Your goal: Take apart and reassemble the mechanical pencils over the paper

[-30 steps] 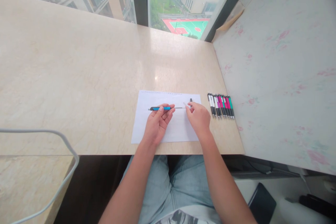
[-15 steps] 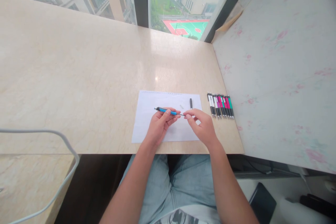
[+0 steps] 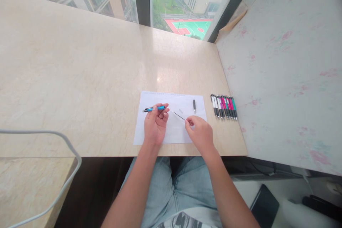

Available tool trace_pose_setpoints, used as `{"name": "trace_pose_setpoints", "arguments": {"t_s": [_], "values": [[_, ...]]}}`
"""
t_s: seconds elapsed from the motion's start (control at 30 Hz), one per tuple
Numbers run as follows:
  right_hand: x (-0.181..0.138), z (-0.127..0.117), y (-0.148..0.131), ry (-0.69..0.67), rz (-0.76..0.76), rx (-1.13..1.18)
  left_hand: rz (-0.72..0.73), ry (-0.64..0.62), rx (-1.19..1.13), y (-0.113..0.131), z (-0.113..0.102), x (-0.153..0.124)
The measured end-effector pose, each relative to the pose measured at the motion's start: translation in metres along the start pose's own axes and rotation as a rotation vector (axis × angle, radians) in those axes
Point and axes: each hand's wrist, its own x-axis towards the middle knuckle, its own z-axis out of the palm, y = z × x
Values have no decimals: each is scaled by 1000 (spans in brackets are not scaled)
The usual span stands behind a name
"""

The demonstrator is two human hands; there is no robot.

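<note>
Head view: a right hand (image 3: 200,130) hides the near end of a thin dark refill (image 3: 179,115); a pale sliver (image 3: 181,111), toward two o'clock on the paper (image 3: 173,137), is too small to make out; forearms (image 3: 137,178) are cut off at seven and five o'clock; the left hand (image 3: 155,124), palm up, pins a blue pen barrel (image 3: 161,108) at the paper's ten o'clock, thumb pressed down, other fingers loosely curled; the right, knuckles up, pinches the refill, which points toward ten.
</note>
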Motion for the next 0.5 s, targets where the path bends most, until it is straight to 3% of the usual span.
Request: {"name": "trace_pose_setpoints", "arguments": {"t_s": [0.17, 0.5], "values": [[2, 21, -16, 1, 28, -159, -27, -12, 33, 1, 1, -2], [13, 15, -9, -82, 87, -318, -76, -39, 10, 2, 1, 0]]}}
